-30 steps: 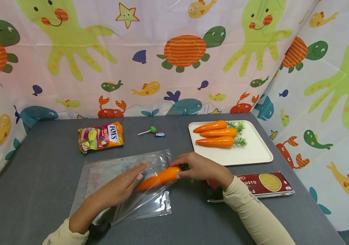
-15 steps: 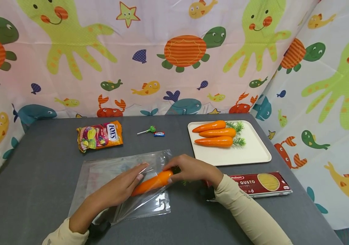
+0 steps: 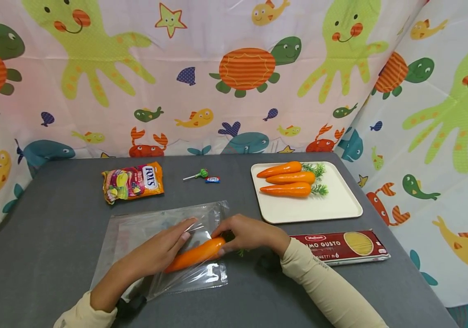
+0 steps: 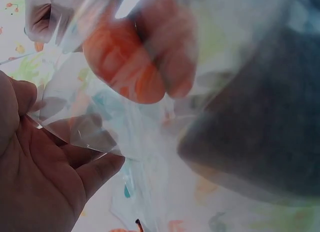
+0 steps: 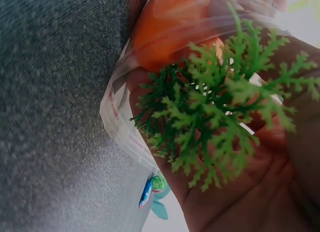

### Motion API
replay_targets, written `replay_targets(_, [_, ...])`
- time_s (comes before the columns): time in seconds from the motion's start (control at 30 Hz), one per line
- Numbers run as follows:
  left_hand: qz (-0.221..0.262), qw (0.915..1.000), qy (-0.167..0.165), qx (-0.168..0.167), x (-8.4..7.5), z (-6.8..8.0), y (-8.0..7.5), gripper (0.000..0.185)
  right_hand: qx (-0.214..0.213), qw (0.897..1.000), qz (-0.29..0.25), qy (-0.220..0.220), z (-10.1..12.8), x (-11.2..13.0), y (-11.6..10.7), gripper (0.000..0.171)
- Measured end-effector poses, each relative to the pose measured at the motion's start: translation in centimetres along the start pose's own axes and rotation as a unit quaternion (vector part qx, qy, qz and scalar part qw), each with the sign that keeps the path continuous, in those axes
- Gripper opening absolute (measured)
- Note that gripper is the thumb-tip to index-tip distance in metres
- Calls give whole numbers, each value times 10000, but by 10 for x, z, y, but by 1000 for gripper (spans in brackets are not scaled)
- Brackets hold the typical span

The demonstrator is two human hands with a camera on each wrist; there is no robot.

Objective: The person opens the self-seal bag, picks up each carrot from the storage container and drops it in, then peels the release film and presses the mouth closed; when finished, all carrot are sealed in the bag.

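Observation:
An orange carrot (image 3: 194, 256) lies mostly inside a clear plastic bag (image 3: 125, 232), its tip pointing toward the left hand. My right hand (image 3: 248, 233) grips its thick end at the bag's mouth. Feathery green leaves (image 5: 215, 107) stick out across the right palm in the right wrist view. With thumb and fingers, my left hand (image 3: 157, 249) holds up the bag's upper film, the carrot passing beneath. In the left wrist view the carrot (image 4: 125, 67) shows blurred through the film.
A cream tray (image 3: 320, 209) with three more carrots (image 3: 289, 178) stands at the back right. Nearer is a red spaghetti pack (image 3: 340, 246), partly behind the right wrist. Toward the back left are a candy bag (image 3: 133, 182), a green lollipop (image 3: 203, 173) and a small wrapped sweet (image 3: 213, 180).
My right hand has pushed the carrot leftward and toward me, deeper into the bag. The left hand has stayed nearly still on the film.

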State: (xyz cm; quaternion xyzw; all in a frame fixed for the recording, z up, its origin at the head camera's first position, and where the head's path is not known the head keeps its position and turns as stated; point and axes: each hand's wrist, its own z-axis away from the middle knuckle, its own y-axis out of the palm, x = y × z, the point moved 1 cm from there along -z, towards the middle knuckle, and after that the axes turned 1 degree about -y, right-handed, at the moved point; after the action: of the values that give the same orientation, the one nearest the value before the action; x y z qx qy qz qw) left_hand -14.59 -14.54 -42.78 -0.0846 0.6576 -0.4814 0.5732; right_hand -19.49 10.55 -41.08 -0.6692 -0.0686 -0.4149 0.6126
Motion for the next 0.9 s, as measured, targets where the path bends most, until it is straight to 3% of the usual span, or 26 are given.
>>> replay_targets(0.37, [-48,9999,-116,39,-2,-1,-1,50,-4,9999,106,-63,0,-2,1,37])
replay_targets(0.63, [-40,9999,-93,27,-3,0,-1,50,-130,9992,-367,85,10,-4,-6,37])
replay_targets(0.9, [-53,10000,-71,13,-3,0,1,49,-516,9958,-640,404,30,-9,-21,37])
